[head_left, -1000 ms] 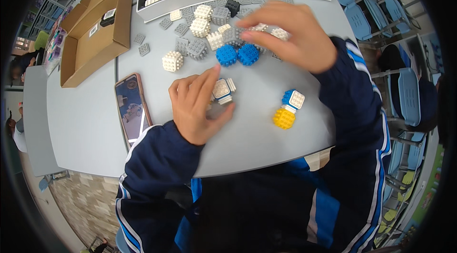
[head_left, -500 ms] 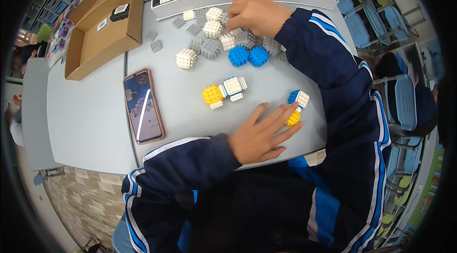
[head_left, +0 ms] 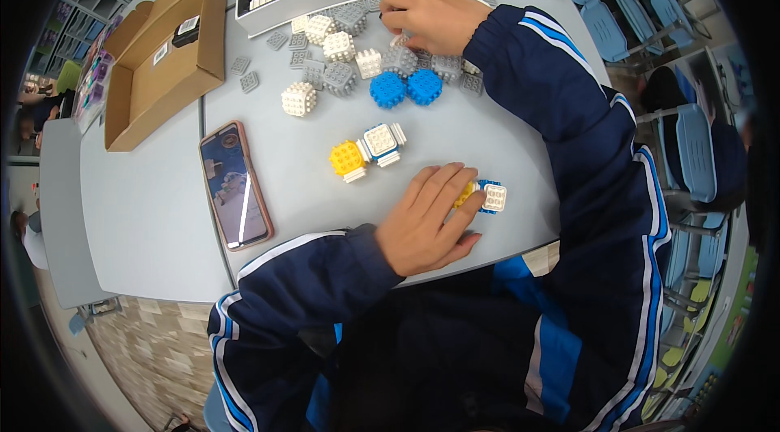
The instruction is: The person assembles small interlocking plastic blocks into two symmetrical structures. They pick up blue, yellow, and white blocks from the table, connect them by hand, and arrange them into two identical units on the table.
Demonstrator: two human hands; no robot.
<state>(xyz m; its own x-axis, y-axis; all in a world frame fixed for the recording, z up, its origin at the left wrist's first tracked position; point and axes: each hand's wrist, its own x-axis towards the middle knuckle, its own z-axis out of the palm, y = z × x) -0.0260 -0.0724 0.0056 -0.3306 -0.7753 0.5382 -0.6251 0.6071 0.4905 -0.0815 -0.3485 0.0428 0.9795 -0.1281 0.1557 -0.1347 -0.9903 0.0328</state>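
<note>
My left hand (head_left: 429, 219) lies palm down on the table, fingers stretched out. Its fingertips rest over the yellow end of a small block assembly (head_left: 492, 197), whose blue and white end shows beside them. To the left is a similar assembly (head_left: 380, 141) of a yellow block, a blue-edged white block and white ribbed pieces. Farther back, my right hand (head_left: 435, 16) reaches down into a pile of loose blocks with fingers curled together; whatever they grip is hidden. In front of it sit two blue studded blocks (head_left: 424, 87), with grey blocks (head_left: 399, 62) and white blocks (head_left: 339, 46) around.
A phone (head_left: 236, 184) lies at the left. Behind it stands an open cardboard box (head_left: 166, 66). A grey-edged tray (head_left: 317, 3) of sorted coloured parts spans the back. Flat grey plates (head_left: 249, 81) are scattered near the box. Blue chairs (head_left: 695, 156) stand at the right.
The small assembly under my left hand has turned, its white end now pointing right and its yellow end covered by fingers. My right hand remains at the pile. The view has shifted slightly.
</note>
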